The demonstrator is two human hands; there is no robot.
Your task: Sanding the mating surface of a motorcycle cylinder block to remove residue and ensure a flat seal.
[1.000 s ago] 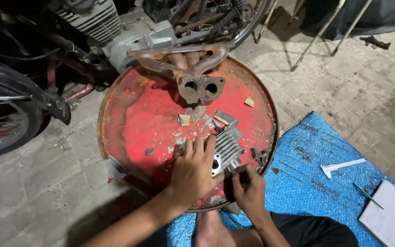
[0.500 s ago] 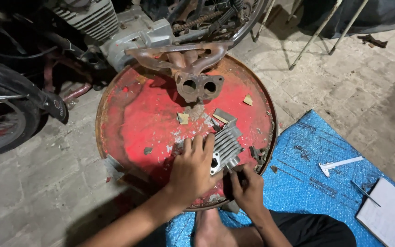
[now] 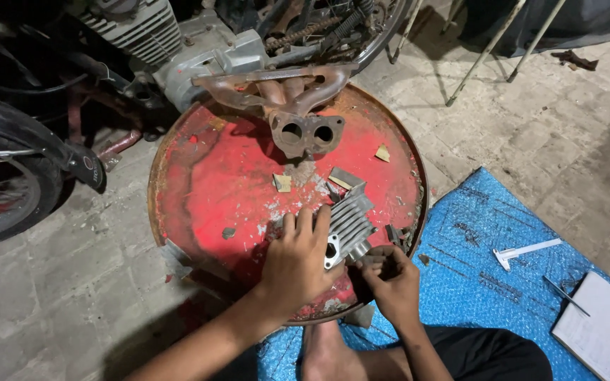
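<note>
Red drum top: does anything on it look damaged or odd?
Yes. The red drum top has chipped paint and a rusty rim. Small torn scraps lie loose near the finned metal part, which the left hand presses down.

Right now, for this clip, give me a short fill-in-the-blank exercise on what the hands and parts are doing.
1. The left hand presses a finned metal part onto a round ____ drum lid.
2. The rusty exhaust manifold on the lid shows ____ round ports.
3. The white caliper lies on a ____ tarp.

Missing words: red; two; blue
</note>
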